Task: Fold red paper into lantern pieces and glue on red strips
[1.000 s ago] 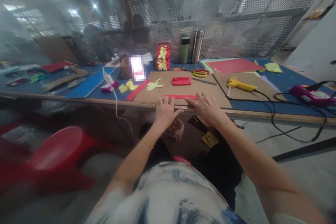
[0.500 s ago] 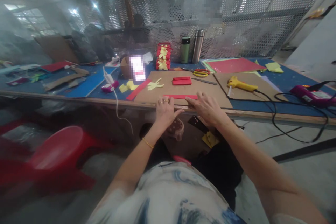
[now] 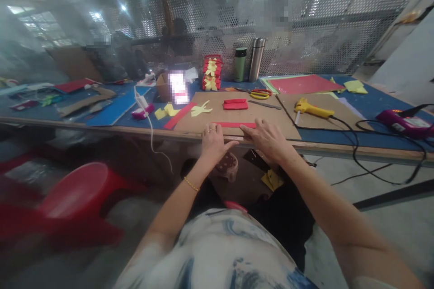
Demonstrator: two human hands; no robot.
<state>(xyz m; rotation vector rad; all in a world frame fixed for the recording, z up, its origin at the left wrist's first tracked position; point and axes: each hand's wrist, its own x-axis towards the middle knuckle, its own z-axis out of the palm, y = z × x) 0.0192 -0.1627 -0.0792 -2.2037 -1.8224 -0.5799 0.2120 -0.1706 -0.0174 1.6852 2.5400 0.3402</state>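
A narrow red paper strip (image 3: 232, 124) lies along the front edge of a brown cardboard sheet (image 3: 188, 119). Over its left end my left hand (image 3: 213, 142) rests with fingers flat and thumb spread to the right. My right hand (image 3: 269, 137) presses on the right end, its index finger stretched along the strip. Behind the strip is a folded red paper piece (image 3: 235, 104). Yellow paper strips (image 3: 201, 109) lie crossed to the left, near another red strip (image 3: 179, 115). A grey blade-like tool (image 3: 264, 104) and scissors (image 3: 260, 95) lie behind my right hand.
On the right are a yellow glue gun (image 3: 313, 108), its black cord and a purple device (image 3: 405, 123). A green bottle (image 3: 240, 64), a steel flask (image 3: 257, 59) and a red-and-yellow paper decoration (image 3: 211, 73) stand at the back. A red stool (image 3: 74, 189) is at left.
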